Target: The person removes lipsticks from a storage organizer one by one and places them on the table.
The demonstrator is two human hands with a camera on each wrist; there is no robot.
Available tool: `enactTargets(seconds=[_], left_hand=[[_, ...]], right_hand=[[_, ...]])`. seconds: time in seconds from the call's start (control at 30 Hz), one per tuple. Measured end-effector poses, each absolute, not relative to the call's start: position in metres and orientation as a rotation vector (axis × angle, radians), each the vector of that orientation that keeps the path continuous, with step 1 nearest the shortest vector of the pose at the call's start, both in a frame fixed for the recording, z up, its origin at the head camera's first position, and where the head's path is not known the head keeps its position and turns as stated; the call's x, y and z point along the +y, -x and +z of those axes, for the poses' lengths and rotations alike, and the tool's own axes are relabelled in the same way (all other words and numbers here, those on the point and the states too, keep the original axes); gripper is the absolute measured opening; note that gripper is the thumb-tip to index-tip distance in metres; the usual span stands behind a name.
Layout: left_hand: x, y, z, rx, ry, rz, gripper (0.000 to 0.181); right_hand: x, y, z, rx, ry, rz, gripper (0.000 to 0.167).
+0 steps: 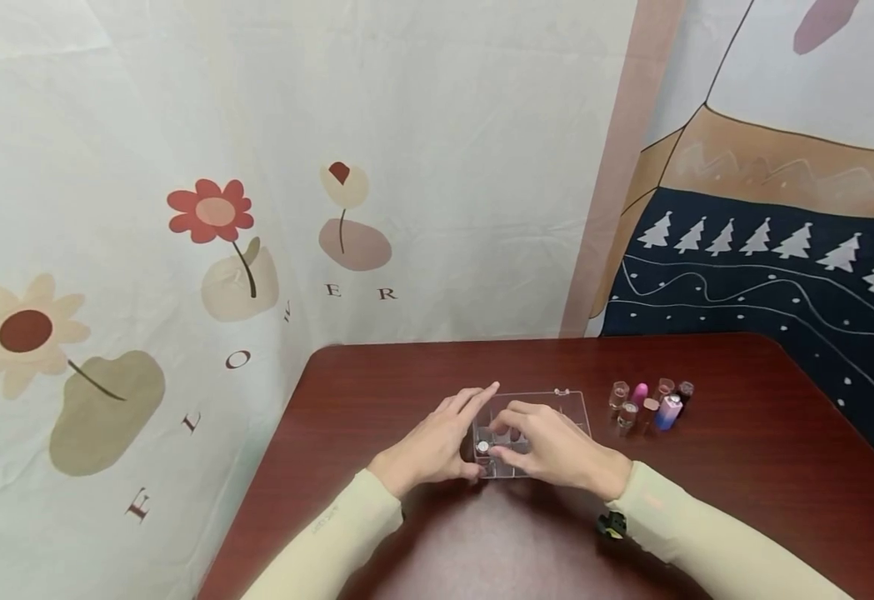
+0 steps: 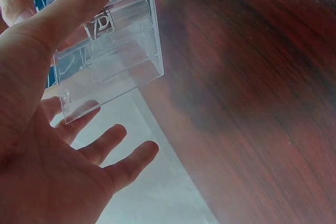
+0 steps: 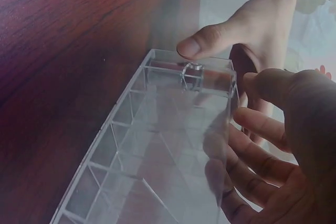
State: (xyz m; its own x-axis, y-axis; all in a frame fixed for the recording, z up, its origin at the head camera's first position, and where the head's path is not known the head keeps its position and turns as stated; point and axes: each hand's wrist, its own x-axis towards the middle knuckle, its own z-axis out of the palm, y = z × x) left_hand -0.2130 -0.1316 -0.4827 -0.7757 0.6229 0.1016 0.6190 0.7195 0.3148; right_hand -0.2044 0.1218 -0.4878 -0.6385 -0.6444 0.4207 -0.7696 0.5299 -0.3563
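A clear compartment box (image 1: 573,407) lies on the dark red table under both hands. My left hand (image 1: 431,446) rests along its left end, fingers stretched toward the back and thumb on the near rim. In the left wrist view that thumb (image 2: 79,9) touches the box (image 2: 113,72), while the other fingers are spread. Inside one end compartment stands a small clear round item (image 1: 483,447) with a whitish top; its kind is unclear. My right hand (image 1: 556,446) hovers over the box with loosely bent fingers, beside the item (image 3: 192,75) and apart from it in the right wrist view.
Right of the box, several small cosmetic containers stand in a cluster, among them a pink-and-blue tube (image 1: 668,413), a bright pink one (image 1: 640,393) and a clear one (image 1: 618,395). Behind the table (image 1: 399,375) hang printed cloths (image 1: 451,208).
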Motion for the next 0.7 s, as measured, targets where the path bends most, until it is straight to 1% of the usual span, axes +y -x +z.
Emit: enactTargets(seconds=[0.7], left_hand=[[-0.133,0.213,-0.483,2.881,-1.081,0.578,0.133]], right_hand=[[0.109,0.209,-0.499,-2.556,-1.222,0.801,0.019]])
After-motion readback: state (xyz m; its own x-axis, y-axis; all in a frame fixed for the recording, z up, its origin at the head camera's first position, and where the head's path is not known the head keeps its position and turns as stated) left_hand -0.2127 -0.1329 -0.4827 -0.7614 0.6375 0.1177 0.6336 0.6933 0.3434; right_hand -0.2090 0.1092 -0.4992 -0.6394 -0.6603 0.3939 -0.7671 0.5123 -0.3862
